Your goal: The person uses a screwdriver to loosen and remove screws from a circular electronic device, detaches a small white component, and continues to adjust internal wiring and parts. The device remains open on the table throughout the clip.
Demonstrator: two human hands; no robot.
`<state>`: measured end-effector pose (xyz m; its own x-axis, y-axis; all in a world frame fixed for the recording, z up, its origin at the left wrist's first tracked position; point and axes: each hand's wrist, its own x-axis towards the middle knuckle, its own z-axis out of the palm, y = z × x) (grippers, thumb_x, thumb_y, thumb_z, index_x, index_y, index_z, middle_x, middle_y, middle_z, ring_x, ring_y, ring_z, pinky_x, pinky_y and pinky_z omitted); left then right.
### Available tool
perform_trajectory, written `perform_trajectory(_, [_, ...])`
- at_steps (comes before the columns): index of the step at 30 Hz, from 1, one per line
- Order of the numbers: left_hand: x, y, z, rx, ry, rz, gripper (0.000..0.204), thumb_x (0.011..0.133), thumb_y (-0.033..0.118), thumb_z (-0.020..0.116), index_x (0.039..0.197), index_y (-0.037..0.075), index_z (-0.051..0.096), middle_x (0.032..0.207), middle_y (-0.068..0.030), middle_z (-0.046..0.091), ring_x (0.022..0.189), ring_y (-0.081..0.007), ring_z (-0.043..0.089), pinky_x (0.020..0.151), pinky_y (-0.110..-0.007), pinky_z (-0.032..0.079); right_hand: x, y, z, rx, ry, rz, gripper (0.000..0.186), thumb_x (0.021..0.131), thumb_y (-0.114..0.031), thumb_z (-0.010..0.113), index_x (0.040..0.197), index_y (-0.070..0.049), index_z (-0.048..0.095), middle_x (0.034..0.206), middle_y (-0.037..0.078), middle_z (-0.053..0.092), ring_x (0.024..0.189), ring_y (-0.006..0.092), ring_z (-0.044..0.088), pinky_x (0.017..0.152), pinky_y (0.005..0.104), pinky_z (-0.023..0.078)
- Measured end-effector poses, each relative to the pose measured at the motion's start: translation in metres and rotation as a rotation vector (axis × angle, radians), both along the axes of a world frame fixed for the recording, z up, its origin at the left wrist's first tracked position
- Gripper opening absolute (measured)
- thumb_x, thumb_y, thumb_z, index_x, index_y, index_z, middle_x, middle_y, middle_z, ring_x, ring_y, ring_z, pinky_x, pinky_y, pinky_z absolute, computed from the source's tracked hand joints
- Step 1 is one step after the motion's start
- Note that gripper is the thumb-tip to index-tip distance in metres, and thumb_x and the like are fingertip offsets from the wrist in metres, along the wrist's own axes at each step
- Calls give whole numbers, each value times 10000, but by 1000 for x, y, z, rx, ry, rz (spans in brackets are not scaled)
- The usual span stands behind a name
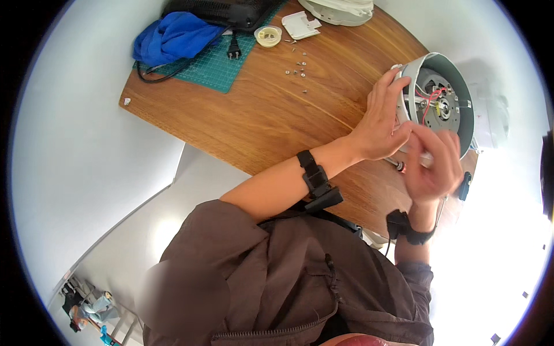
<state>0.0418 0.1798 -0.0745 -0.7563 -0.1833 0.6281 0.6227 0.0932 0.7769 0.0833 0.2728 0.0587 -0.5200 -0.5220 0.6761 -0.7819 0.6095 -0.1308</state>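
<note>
A round grey-white appliance housing [468, 86] stands on its side at the right end of the table. Inside it are a grey metal disc, red and white wires and a metal hub. My left hand [385, 115] grips the housing's near-left rim, fingers laid over the edge and thumb toward my right hand. Just in front of the open side is my right hand [433, 167], slightly blurred, its fingers curled and thumb and forefinger together beside my left thumb. What it pinches, if anything, is hidden. Partly under the hands lies a thin tool with a dark-and-red end [400, 166].
Several small screws [300, 71] lie scattered mid-table, near a round cream cap [268, 36] and a white plastic cover [301, 25]. Far left are a green cutting mat [222, 75], a blue cloth [173, 39] and a black plug [234, 49]. A white shell [340, 11] sits at the back.
</note>
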Motion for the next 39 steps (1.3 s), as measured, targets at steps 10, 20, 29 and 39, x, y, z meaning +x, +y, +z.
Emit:
perform_trajectory(10, [-11, -3, -5, 150, -45, -237, 727, 931, 215, 511, 1544, -87, 262, 1570, -291, 315, 1479, -430, 311, 1249, -482, 223, 35, 168, -90, 53, -209, -555, 311, 859, -86, 775, 1158, -34, 705, 1217, 149, 656, 1158, 344, 597, 1006, 448, 442])
perform_trajectory(20, [-7, -1, 0, 128, 18, -276, 862, 971, 315, 558, 1600, -54, 99, 1580, -226, 298, 1462, -311, 340, 1231, -464, 255, 43, 199, -88, 158, -582, -300, 463, 747, -246, 869, 1137, -54, 709, 1163, 91, 683, 1108, 322, 628, 982, 440, 466])
perform_trajectory(29, [-9, 2, -3, 49, 99, -210, 926, 875, 220, 628, 1585, -3, 77, 1604, -222, 238, 1480, -325, 296, 1234, -484, 240, 33, 198, -20, -364, -415, 97, 531, 739, -338, 935, 1042, -5, 655, 1014, 164, 689, 797, 264, 662, 679, 354, 533])
perform_trajectory(39, [-13, -3, -5, -113, 140, -124, 875, 866, 166, 601, 1577, 3, 118, 1604, -242, 183, 1491, -369, 264, 1233, -523, 240, -48, 141, 35, -343, -263, -175, 190, 894, -76, 759, 1060, -12, 693, 972, 40, 705, 834, 100, 653, 747, 242, 521])
